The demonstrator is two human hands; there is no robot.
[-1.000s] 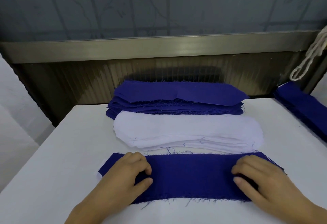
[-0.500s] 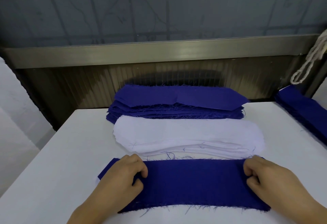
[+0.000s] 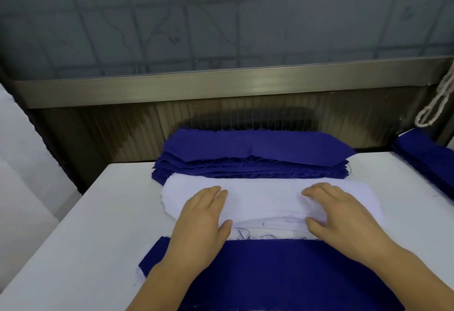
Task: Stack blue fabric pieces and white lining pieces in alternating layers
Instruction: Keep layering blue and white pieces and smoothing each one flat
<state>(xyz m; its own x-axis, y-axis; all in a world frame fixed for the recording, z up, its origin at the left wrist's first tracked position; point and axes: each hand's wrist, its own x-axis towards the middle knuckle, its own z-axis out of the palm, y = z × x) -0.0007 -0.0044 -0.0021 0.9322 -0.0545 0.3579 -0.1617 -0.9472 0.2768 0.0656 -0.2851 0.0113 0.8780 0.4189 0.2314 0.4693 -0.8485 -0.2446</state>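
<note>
Both hands are on the pile of white rounded-end lining pieces (image 3: 265, 197), which sits mid-table between two blue stacks.

Left hand (image 3: 205, 215): fingers straight and flat on top of the white pile's left half, thumb down at the pile's near edge. Released, not grasping anything.

Right hand (image 3: 341, 212): fingers lie over the top right part of the white pile, thumb against the near edge, where the top sheet looks slightly rucked. Cannot tell whether it pinches the top piece or just presses on it.

Stack of dark blue fabric pieces with pointed ends (image 3: 255, 156): behind the white pile, at the table's far edge, touching or slightly under the white pile's back edge. Frayed threads along its edges.

Long dark blue fabric strip (image 3: 282, 274): flat at the near edge of the white table (image 3: 81, 249), just in front of the white pile, both forearms crossing above it. A sliver of white shows under its left end.

Another stack of dark blue fabric (image 3: 427, 156) lies at the table's right edge, well apart. A looped off-white cord (image 3: 439, 101) hangs above it. A brushed metal rail (image 3: 221, 84) runs along the wall behind the table.
</note>
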